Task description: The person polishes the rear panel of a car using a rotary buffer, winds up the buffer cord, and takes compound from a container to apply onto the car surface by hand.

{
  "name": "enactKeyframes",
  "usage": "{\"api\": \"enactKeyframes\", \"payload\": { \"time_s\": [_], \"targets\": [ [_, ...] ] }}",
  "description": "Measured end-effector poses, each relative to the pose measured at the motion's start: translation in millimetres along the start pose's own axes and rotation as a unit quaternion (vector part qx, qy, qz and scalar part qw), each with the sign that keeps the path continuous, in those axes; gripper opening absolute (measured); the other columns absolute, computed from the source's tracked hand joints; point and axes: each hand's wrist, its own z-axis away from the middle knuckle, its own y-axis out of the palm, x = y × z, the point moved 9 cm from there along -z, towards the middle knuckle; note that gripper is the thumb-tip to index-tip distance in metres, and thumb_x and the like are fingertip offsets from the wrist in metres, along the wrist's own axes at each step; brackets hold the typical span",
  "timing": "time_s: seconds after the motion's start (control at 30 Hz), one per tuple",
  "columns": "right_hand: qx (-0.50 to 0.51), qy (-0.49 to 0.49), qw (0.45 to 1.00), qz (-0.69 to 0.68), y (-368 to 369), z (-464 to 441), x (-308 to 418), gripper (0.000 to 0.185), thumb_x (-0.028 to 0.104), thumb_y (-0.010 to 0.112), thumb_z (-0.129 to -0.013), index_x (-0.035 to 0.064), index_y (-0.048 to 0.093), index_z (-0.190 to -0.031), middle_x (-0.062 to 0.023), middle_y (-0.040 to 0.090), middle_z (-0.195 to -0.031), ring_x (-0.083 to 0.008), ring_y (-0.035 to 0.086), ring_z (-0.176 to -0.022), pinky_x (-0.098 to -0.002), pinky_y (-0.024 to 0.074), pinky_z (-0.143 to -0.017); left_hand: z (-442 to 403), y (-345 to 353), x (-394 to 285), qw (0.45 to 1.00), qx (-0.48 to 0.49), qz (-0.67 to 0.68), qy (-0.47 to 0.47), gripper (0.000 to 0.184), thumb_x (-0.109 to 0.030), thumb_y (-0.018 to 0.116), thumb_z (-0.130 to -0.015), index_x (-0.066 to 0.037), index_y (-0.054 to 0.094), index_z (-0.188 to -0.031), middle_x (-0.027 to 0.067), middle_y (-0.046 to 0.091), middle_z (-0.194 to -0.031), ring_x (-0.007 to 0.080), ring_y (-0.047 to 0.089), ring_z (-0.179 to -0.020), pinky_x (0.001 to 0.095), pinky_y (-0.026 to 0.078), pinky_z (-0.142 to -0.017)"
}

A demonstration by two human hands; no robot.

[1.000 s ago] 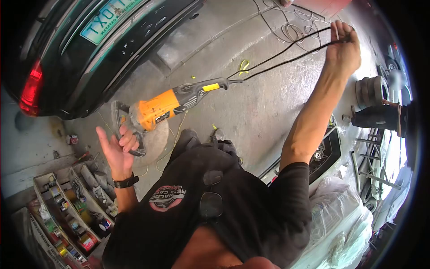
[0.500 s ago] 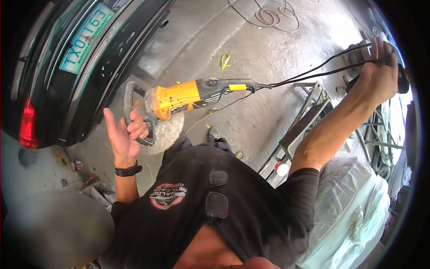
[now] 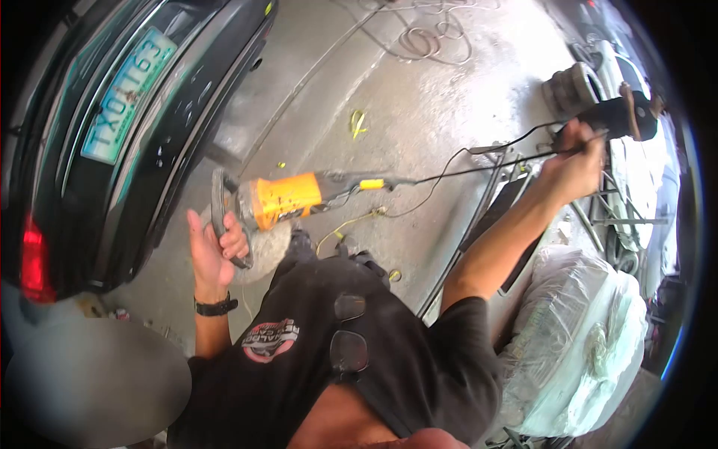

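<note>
Left hand point(image 3: 209, 254): closed around polisher point(image 3: 288, 199) handle point(image 3: 218, 202)
Right hand point(image 3: 574, 170): holding black cord point(image 3: 479, 168)
Done: polisher is off floor point(image 3: 426, 105) (tilted slightly)
Remaining: cannot tell

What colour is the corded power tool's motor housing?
The motor housing is orange-yellow with dark marks, best seen in the head view.

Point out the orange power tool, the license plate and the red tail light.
Orange power tool point(image 3: 288, 198): head view, orange housing.
License plate point(image 3: 129, 96): head view, plate's middle.
Red tail light point(image 3: 35, 258): head view, red lens.
</note>
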Motion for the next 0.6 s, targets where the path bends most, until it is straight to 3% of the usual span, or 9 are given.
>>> {"api": "enactKeyframes", "payload": {
  "time_s": [0.13, 0.23, 0.27, 0.33, 0.37, 0.43, 0.47, 0.5, 0.6],
  "targets": [
    [-0.127, 0.087, 0.982, 0.112, -136, 13, -91, 0.023, 0.014, 0.053, -0.098, -0.0055, 0.06, -0.088, -0.0145, 0.067, -0.078, -0.0216, 0.067, -0.066, -0.0309, 0.0599, -0.067, -10, -15, 13, 0.999, -0.033, -0.012, -0.029, 0.063, -0.075, 0.037, -0.094, -0.014, 0.052, -0.092, -0.0082, 0.037, -0.062, 0.0061, 0.032, -0.049, 0.0237, 0.029, -0.051],
    [-0.13, 0.201, 0.945, 0.223, -229, 55, -164, 0.024, 0.016, 0.05, -0.097, -0.006, 0.061, -0.094, -0.0143, 0.068, -0.077, -0.0212, 0.068, -0.065, -0.0312, 0.0597, -0.061, -44, -34, 22, 0.998, -0.012, -0.008, -0.053, 0.052, -0.065, 0.046, -0.096, -0.014, 0.053, -0.093, -0.0075, 0.041, -0.063, 0.0058, 0.036, -0.05, 0.0229, 0.031, -0.05],
    [-0.207, 0.182, 0.933, 0.23, -287, 72, -195, 0.023, 0.012, 0.048, -0.094, -0.0076, 0.059, -0.096, -0.0163, 0.069, -0.08, -0.0237, 0.069, -0.065, -0.0321, 0.059, -0.06, -51, -41, 21, 0.998, -0.009, -0.015, -0.056, 0.046, -0.06, 0.051, -0.097, -0.014, 0.054, -0.093, -0.0068, 0.043, -0.064, 0.0059, 0.037, -0.05, 0.0229, 0.032, -0.05],
    [-0.25, 0.221, 0.902, 0.275, -337, 114, -189, 0.025, 0.008, 0.045, -0.092, -0.0121, 0.056, -0.101, -0.0212, 0.068, -0.088, -0.0287, 0.069, -0.065, -0.0351, 0.0594, -0.059, -63, -50, 14, 0.998, -0.011, -0.035, -0.06, 0.037, -0.05, 0.059, -0.098, -0.014, 0.053, -0.092, -0.0054, 0.045, -0.066, 0.0055, 0.039, -0.052, 0.0221, 0.033, -0.05],
    [-0.301, 0.233, 0.886, 0.264, -357, 132, -193, 0.026, 0.006, 0.043, -0.091, -0.0136, 0.056, -0.102, -0.0232, 0.068, -0.09, -0.0303, 0.069, -0.065, -0.0359, 0.0595, -0.058, -81, -48, 6, 0.997, -0.001, -0.055, -0.061, 0.039, -0.052, 0.058, -0.097, -0.014, 0.053, -0.093, -0.0061, 0.044, -0.066, 0.0051, 0.039, -0.052, 0.0222, 0.033, -0.05],
    [-0.378, 0.276, 0.834, 0.293, -411, 164, -187, 0.022, 0.006, 0.045, -0.089, -0.003, 0.06, -0.102, -0.0142, 0.073, -0.09, -0.0257, 0.071, -0.065, -0.0349, 0.0399, -0.047, -96, -54, 2, 0.994, 0.01, -0.095, -0.061, 0.042, -0.057, 0.057, -0.096, -0.015, 0.054, -0.093, -0.0075, 0.043, -0.065, 0.0045, 0.038, -0.052, 0.0225, 0.032, -0.051],
    [-0.383, 0.282, 0.832, 0.286, -443, 170, -193, 0.022, 0.004, 0.044, -0.087, -0.0032, 0.059, -0.102, -0.0145, 0.073, -0.09, -0.0262, 0.071, -0.066, -0.0358, 0.0391, -0.047, -105, -49, 0, 0.992, 0.024, -0.101, -0.066, 0.041, -0.055, 0.057, -0.097, -0.015, 0.053, -0.092, -0.0073, 0.043, -0.065, 0.0045, 0.038, -0.052, 0.0224, 0.032, -0.051],
    [-0.388, 0.289, 0.828, 0.282, -464, 175, -198, 0.022, 0.003, 0.044, -0.086, -0.0033, 0.058, -0.101, -0.0148, 0.073, -0.09, -0.0268, 0.072, -0.067, -0.0368, 0.0383, -0.048, -112, -45, -2, 0.991, 0.036, -0.107, -0.072, 0.04, -0.054, 0.057, -0.097, -0.015, 0.052, -0.091, -0.0071, 0.044, -0.065, 0.0044, 0.039, -0.053, 0.0222, 0.032, -0.051],
    [-0.412, 0.272, 0.818, 0.296, -419, 184, -187, 0.013, 0.004, 0.049, -0.089, -0.0056, 0.058, -0.091, -0.0161, 0.068, -0.082, -0.0262, 0.068, -0.062, -0.0356, 0.0516, -0.047, -133, -32, -6, 0.988, 0.063, -0.12, -0.079, 0.035, -0.048, 0.058, -0.098, -0.015, 0.05, -0.089, -0.0067, 0.044, -0.066, 0.0046, 0.039, -0.053, 0.022, 0.033, -0.05]
  ]
}}
